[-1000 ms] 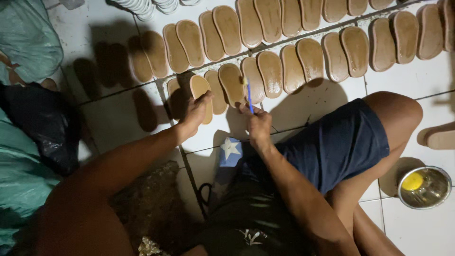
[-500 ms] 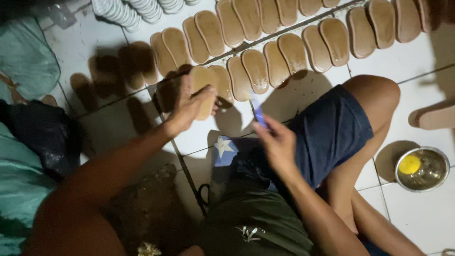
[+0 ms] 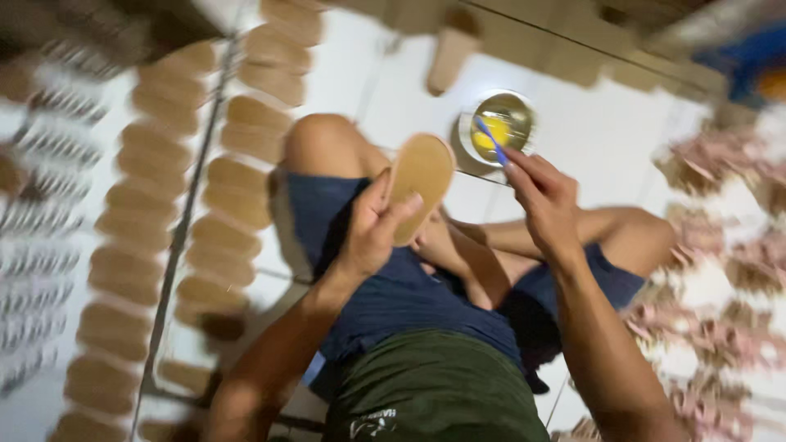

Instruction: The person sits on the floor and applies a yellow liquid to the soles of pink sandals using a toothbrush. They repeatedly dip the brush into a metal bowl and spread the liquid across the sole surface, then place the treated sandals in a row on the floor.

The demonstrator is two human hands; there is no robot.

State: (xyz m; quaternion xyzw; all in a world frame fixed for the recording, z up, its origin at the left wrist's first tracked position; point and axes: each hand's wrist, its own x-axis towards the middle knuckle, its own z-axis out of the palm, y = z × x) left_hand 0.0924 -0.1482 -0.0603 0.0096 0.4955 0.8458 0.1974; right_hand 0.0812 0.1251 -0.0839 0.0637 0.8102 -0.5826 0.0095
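— Sitting on a white tiled floor (image 3: 606, 139), a person wears dark blue shorts (image 3: 409, 295). What do the hands hold?

— Nearest, the left hand (image 3: 372, 233) is raised over the lap, fingers closed round the lower end of a tan shoe sole (image 3: 420, 184). Its long axis runs nearly upright, tilted slightly, rounded end pointing away.

— And the other?

— The right hand (image 3: 544, 196), arm stretched forward, pinches a thin blue brush (image 3: 491, 139), its tip reaching into a small metal bowl (image 3: 499, 127) of yellow glue just beyond the sole.

— Farther out?

— Rows of similar soles (image 3: 180, 237) lie on the floor at left, blurred.
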